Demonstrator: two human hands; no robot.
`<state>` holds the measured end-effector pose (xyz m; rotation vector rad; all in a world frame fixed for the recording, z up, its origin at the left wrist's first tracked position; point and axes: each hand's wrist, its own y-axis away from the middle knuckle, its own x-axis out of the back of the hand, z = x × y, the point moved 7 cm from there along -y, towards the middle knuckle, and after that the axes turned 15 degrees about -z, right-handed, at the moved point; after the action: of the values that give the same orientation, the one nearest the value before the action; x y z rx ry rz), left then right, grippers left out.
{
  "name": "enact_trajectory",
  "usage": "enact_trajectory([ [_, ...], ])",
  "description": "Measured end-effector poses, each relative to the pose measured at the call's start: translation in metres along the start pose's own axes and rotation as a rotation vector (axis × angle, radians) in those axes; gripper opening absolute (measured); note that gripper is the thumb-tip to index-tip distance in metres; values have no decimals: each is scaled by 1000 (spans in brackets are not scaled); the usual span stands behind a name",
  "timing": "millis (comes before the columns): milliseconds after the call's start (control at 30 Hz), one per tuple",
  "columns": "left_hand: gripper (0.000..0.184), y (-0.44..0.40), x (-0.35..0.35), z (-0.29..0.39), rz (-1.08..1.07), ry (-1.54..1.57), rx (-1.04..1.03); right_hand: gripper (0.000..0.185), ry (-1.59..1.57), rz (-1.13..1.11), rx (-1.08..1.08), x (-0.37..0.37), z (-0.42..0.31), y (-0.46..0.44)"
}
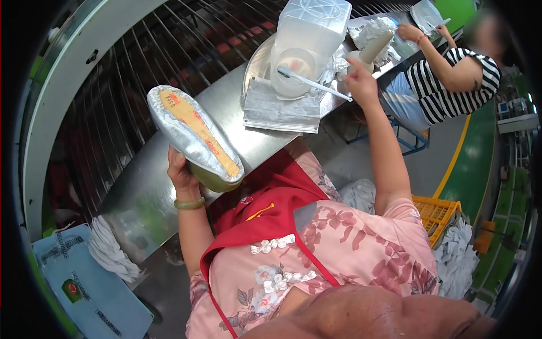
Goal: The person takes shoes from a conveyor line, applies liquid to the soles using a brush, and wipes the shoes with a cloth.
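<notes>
My left hand (182, 172) grips a shoe upper on its last (196, 138), bottom side turned up. Its underside has a tan insole strip with red print and a silvery-white border; the side is olive. My right hand (361, 83) is raised over the bench, index finger stretched out, with no object visible in it. Close by stand a beige cylinder (376, 48) and crumpled white material. A white-handled brush (319, 85) rests across a clear plastic cup (292, 63), its handle end just below my right hand.
A translucent jug (311, 25) stands behind the cup, and a grey cloth (279, 107) lies on the metal bench (214, 96). A rack of metal bars lines the far side. A co-worker in a striped shirt (446, 85) sits at right. A yellow crate (433, 217) and blue box (93, 282) flank me.
</notes>
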<state>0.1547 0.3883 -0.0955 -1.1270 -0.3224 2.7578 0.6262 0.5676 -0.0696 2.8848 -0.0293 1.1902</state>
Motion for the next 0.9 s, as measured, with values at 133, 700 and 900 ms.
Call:
enact_trajectory([
  [133, 70, 5, 5, -3, 40, -37, 15, 30, 277, -55, -64, -14, -2, -5],
  [700, 84, -9, -38, 9, -5, -176, 88, 11, -1080, -348, 660, 45, -153, 120],
  [900, 86, -8, -40, 7, -15, -194, 61, 14, -562, -660, 726, -84, -278, 143],
])
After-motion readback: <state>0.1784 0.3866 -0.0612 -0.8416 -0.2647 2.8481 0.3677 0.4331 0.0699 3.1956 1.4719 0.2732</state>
